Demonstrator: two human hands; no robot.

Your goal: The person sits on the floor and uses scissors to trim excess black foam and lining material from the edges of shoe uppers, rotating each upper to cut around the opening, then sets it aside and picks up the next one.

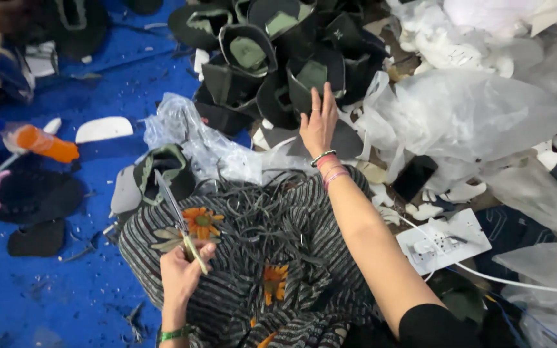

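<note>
My left hand is closed around the handles of a pair of scissors, blades pointing up and away over my lap. My right hand reaches forward with fingers spread and lies flat on a black shoe upper at the near edge of a pile of black shoe uppers with green linings. My lap is covered by striped cloth with orange flowers, strewn with thin black trimmed strips. One more shoe upper lies beside my left knee.
A blue floor sheet holds an orange bottle, a white sole piece and dark scraps. Clear plastic bags and white pieces are heaped at the right. A white power strip with a cable and a black phone lie nearby.
</note>
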